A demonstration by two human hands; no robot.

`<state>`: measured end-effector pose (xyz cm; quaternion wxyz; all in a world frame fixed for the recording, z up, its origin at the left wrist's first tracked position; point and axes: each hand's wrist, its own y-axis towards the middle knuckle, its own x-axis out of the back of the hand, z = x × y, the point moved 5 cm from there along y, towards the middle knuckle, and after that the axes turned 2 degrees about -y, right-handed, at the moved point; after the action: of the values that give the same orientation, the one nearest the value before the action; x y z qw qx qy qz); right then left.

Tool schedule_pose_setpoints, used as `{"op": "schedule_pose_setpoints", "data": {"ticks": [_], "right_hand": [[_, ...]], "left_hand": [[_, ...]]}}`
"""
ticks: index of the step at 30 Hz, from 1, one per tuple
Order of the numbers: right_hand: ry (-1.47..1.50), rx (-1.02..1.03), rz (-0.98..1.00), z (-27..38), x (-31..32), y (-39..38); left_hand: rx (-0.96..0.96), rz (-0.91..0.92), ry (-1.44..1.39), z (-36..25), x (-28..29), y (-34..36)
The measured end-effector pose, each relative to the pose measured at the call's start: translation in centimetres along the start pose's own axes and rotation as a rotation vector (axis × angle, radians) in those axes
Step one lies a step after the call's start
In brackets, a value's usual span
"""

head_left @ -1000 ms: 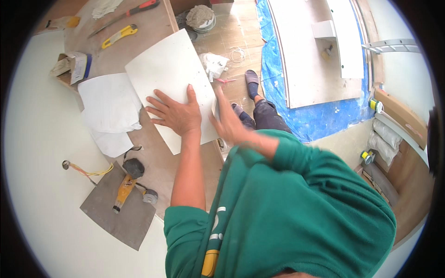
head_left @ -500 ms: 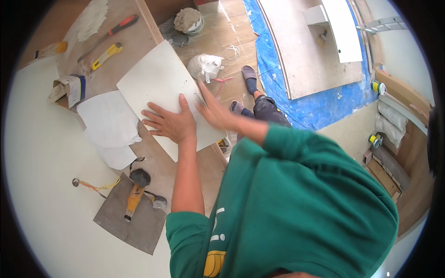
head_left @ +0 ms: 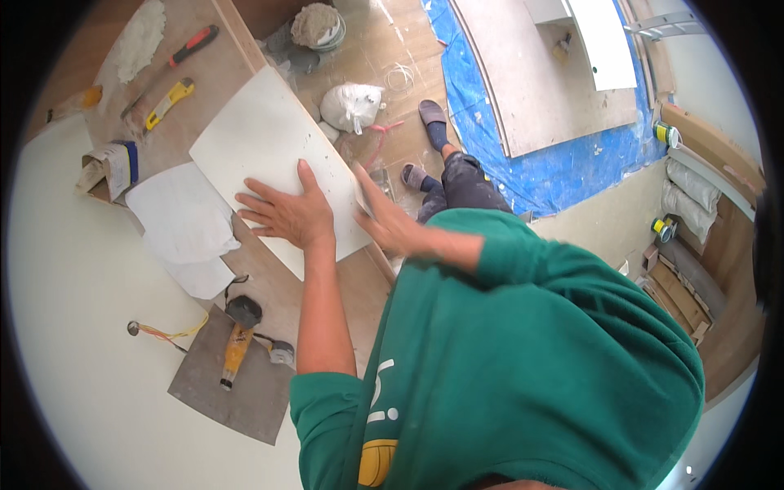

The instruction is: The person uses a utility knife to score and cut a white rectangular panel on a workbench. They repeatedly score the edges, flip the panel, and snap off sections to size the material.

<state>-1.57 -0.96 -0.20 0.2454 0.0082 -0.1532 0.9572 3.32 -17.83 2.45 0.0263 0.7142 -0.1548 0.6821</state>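
A white board (head_left: 253,114) lies on the worn wooden bench (head_left: 347,302). My left hand (head_left: 286,212) rests on its face, open, fingers spread. At the board's right edge, my right hand (head_left: 384,220) is closed round a thin pale object, blurred and mostly hidden. Left of the board lie white paper sheets (head_left: 175,216) and a carton (head_left: 110,167); beyond them are a yellow box cutter (head_left: 167,104) and a red-handled tool (head_left: 194,45). Nearer me, a black tape measure (head_left: 243,312) and yellow tool (head_left: 235,355) lie on a dark sheet (head_left: 212,396).
On the floor are a bucket (head_left: 325,39), a white bag (head_left: 347,106) and coiled cable. Blue sheeting (head_left: 543,188) with a large panel (head_left: 555,122) lies at right, near a ladder (head_left: 657,24). Wires (head_left: 167,331) come from the left wall.
My right hand has slid up and back down along the board's edge. My left hand stays spread on the board. The whole view has shifted slightly.
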Motion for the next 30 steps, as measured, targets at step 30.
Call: {"op": "schedule_pose_setpoints", "data": {"ticks": [30], "right_hand": [[0.011, -0.041, 0.117, 1.3, 1.2, -0.8]], "left_hand": [[-0.029, -0.080, -0.011, -0.3, 0.0, 0.0]]}}
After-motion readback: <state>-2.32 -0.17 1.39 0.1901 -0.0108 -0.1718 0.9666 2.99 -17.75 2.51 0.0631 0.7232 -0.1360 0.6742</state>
